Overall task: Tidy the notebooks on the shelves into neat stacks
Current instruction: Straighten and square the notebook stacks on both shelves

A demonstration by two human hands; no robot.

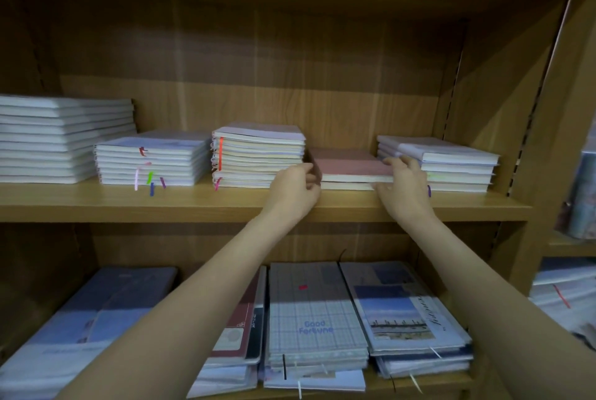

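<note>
Squaring the pink notebooks (350, 164) on the upper shelf (225, 202).
Left hand (295, 191) and right hand (404, 188) bracket the stack's ends, fingers curled onto it, likely to align edges.

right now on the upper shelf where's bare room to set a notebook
Bare board along the upper shelf front edge, and behind the low pink stack. Between stacks it is crowded: both hands fill the gaps beside pink.

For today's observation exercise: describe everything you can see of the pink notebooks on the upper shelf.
The pink notebooks form a low stack of two, lying flat, with dusty-pink covers and pale page edges facing forward. They sit on the upper shelf between two taller stacks. The left hand grips their left end and the right hand their right end.
</note>
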